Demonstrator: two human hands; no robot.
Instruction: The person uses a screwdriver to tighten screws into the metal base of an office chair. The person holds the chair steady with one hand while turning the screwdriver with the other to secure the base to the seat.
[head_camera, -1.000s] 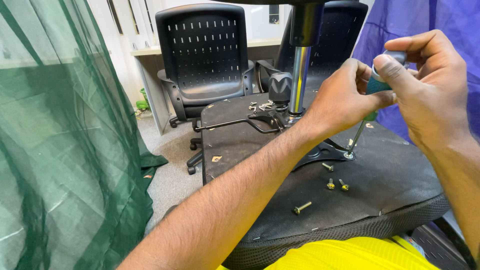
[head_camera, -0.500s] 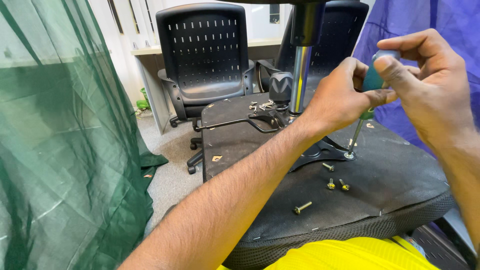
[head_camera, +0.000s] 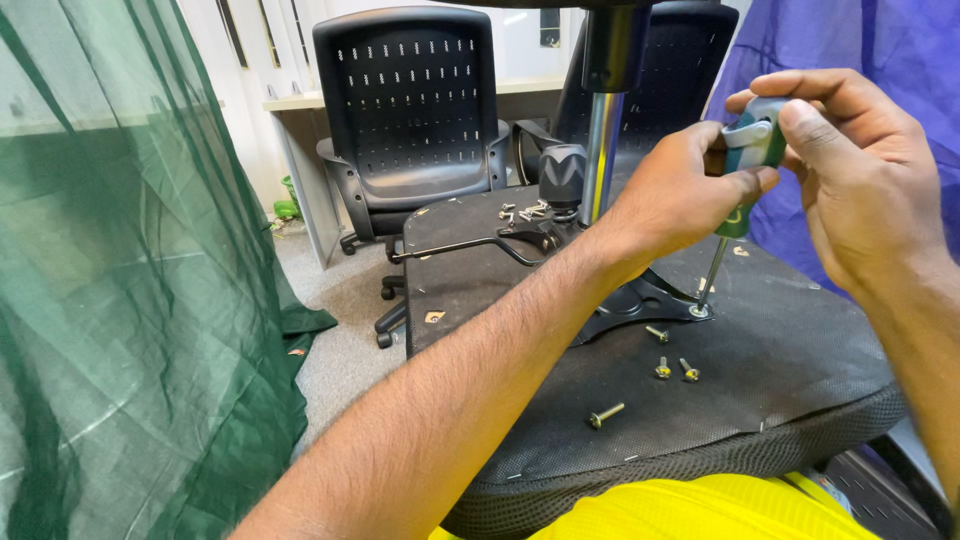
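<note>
Your left hand (head_camera: 680, 190) and your right hand (head_camera: 860, 180) are both closed around the green and grey handle of a screwdriver (head_camera: 745, 160) in the upper right of the frame. The left fingers wrap the handle from the left side, and the right thumb and fingers pinch its top. The screwdriver stands almost straight up, leaning a little: its handle is up high and its thin metal shaft runs down and slightly left. The tip points down and sits on a screw (head_camera: 699, 311) in the black metal plate (head_camera: 640, 300), right of the middle of the frame. That plate lies on the upturned chair seat (head_camera: 800, 380), which fills the lower right. There is no box or dish to see; the loose bits just lie on the seat. Three small bolts (head_camera: 672, 362) lie close together just below the plate, and one longer bolt (head_camera: 605, 414) lies apart, lower and to the left. A little heap of screws (head_camera: 522, 211) lies farther back on the seat, near the shiny chair post (head_camera: 600, 150). Another black office chair (head_camera: 410, 110) stands at the top middle, and a green net (head_camera: 120, 280) hangs down the left side.
</note>
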